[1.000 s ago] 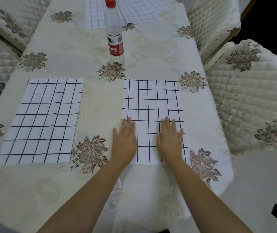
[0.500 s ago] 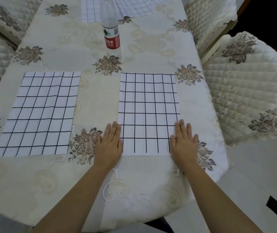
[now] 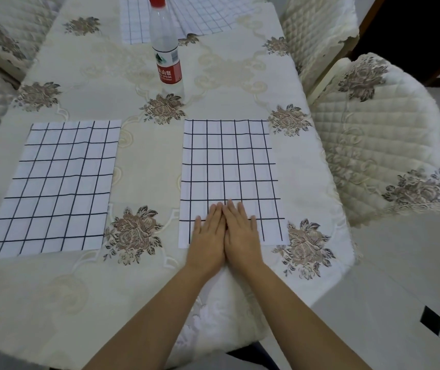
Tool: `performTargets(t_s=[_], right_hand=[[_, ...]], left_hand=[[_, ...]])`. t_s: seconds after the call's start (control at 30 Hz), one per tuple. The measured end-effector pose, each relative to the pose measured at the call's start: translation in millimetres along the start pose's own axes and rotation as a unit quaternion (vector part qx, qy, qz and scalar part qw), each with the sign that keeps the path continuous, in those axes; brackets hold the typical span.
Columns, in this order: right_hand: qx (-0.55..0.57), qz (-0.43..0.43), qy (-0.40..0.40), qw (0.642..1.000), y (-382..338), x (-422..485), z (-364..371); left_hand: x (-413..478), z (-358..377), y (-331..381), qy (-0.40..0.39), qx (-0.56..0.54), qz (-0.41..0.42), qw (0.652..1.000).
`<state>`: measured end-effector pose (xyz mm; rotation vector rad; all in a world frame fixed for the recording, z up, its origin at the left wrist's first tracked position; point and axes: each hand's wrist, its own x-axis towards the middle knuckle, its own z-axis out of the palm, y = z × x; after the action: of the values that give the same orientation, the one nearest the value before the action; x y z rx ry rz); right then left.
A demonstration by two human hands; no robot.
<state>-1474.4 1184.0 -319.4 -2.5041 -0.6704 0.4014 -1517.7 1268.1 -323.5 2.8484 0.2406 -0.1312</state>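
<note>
Checked cloth (image 3: 228, 161) laid flat on surface (image 3: 146, 166), near-right of water bottle (image 3: 166, 49). Left hand (image 3: 209, 233), right hand (image 3: 241, 231) pressed side by side on its near edge; each grip flat, fingers straight, nothing held. Smoothing judged nearly done; faint creases left.

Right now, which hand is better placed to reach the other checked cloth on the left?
Left hand: it lies flat nearer that cloth; the right hand would have to cross over it.
</note>
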Motion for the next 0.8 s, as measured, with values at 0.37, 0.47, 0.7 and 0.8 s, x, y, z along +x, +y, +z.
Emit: performTargets(t_s=[0.37, 0.47, 0.7, 0.8], right_hand=[[-0.134, 0.089, 0.067, 0.985, 76, -13, -32], [-0.130, 0.107, 0.075, 0.983, 79, -15, -34], [-0.148, 0.111, 0.083, 0.979, 77, -13, -33], [-0.149, 0.109, 0.083, 0.979, 78, -12, -33]], left_hand=[[-27, 1, -63, 0.041, 0.031, -0.096, 0.994], [-33, 2, -68, 0.053, 0.020, -0.116, 0.992], [-32, 3, -67, 0.055, 0.000, -0.118, 0.992], [-34, 4, -67, 0.047, -0.018, -0.114, 0.992]])
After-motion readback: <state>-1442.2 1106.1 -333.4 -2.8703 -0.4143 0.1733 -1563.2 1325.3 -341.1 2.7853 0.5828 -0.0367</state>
